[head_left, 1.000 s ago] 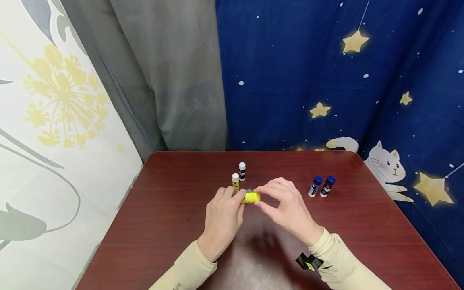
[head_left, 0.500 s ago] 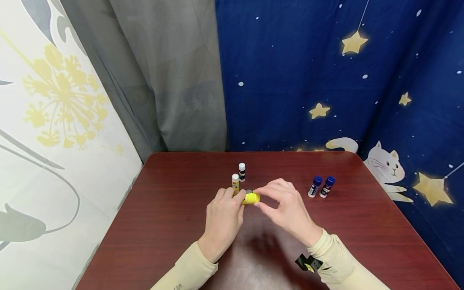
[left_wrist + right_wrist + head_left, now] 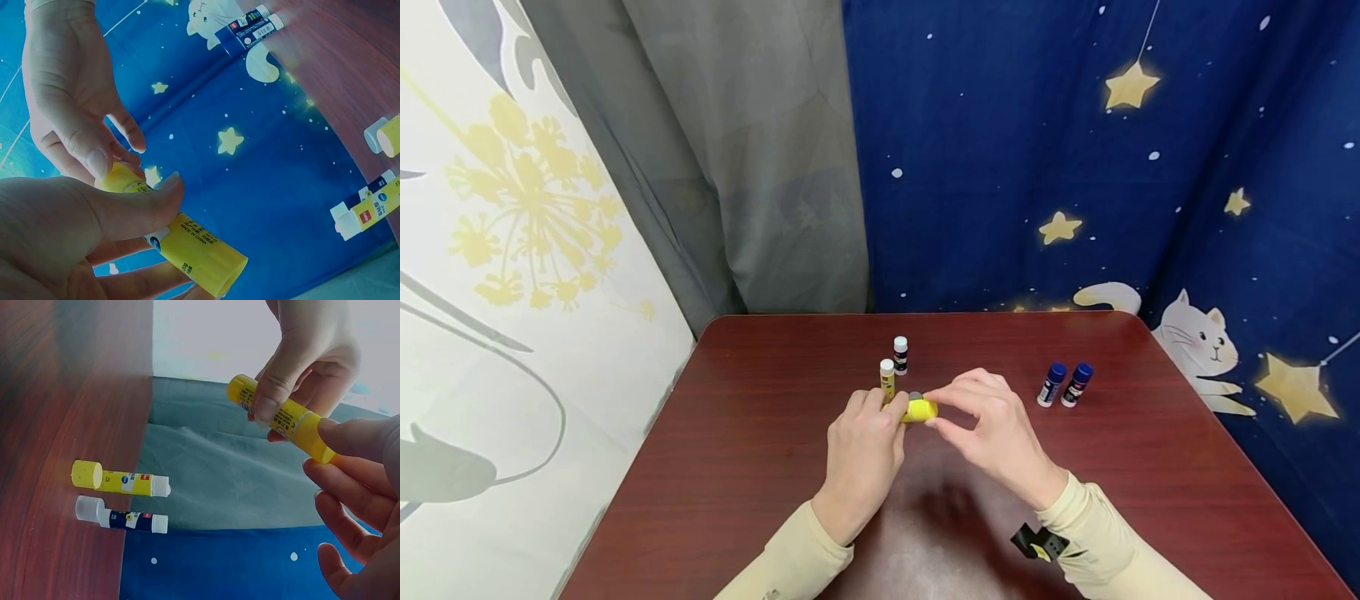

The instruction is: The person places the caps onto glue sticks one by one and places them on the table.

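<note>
One cylindrical yellow plastic glue stick (image 3: 921, 410) hangs above the dark red wood-grain table (image 3: 737, 467), and could slip, I'd judge, were the pinch on its smooth end too light. The left hand (image 3: 863, 450) curls round its barrel; the right hand (image 3: 1000, 433) pinches that end, other fingers loosely spread.

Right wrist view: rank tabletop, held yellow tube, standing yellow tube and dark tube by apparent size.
1. Tabletop
2. Held yellow tube
3. Standing yellow tube and dark tube: too alike to rank.
</note>
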Tool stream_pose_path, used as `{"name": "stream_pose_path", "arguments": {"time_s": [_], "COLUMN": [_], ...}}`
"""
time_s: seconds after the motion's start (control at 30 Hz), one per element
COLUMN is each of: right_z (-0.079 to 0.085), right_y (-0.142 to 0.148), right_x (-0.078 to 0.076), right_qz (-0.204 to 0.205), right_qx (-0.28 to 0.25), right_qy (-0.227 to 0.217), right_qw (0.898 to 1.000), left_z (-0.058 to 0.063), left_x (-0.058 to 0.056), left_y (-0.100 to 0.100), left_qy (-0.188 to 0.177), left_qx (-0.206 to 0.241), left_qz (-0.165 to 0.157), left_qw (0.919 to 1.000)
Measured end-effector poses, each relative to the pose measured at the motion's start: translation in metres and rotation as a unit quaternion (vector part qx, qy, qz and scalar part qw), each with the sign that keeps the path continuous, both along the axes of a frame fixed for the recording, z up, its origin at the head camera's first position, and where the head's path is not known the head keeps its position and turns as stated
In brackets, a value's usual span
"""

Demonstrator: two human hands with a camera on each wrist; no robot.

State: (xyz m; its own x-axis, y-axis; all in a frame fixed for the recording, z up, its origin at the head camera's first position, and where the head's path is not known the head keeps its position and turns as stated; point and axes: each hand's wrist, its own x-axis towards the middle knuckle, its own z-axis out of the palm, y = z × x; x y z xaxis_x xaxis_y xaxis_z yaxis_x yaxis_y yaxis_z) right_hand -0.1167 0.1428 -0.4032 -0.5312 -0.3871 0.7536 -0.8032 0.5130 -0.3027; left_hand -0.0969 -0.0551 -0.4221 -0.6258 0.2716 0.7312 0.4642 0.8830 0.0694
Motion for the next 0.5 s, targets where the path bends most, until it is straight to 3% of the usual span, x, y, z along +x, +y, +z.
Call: {"name": "stream_pose_path", "arguments": {"time_s": [0.5], "right_z": [-0.0031], "right_y": [0.0032], "right_x": [-0.0005], "right_qz": [0.003], "right_qx": [0.010], "right_qy": [-0.005], "right_qw": [1.000], "left_z": [0.0003], "left_x": [0.0021], "left_y": [0.0003], "left_qy": [-0.005], "left_qx": [-0.008], "left_qz": [-0.001], "left_qw": [1.0000]}}
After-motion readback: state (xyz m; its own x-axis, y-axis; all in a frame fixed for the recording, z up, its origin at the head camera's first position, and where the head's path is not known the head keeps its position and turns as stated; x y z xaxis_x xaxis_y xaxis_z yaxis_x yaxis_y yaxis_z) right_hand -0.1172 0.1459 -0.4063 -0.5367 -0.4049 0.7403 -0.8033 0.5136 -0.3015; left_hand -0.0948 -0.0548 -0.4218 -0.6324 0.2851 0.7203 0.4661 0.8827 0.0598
